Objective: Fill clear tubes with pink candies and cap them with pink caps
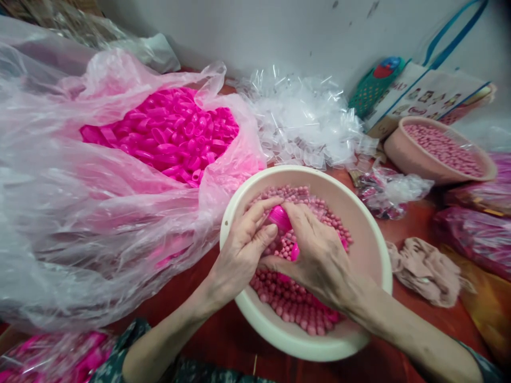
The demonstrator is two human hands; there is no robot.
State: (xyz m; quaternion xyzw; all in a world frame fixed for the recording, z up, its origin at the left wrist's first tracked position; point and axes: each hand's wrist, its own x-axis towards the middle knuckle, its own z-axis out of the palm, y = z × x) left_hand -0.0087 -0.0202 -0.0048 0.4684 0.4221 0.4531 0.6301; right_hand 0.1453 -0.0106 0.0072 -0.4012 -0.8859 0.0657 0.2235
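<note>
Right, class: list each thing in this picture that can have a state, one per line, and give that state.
cream bowl: upright, holding pink beads
bright pink piece: pinched between both hands
left hand: gripping
right hand: gripping
plastic bag: open, holding pink caps
pink bowl: upright, filled

It looked like a home piecework spot — a red floor [223, 330] held a sack of pink caps [171, 133], 2 basins of beads [371, 239] and clear wrappers [303, 117].

Both forearms are bare, the left hand [239, 250] and right hand [319, 260] ringless (dark patterned fabric shows near the elbows).
</note>
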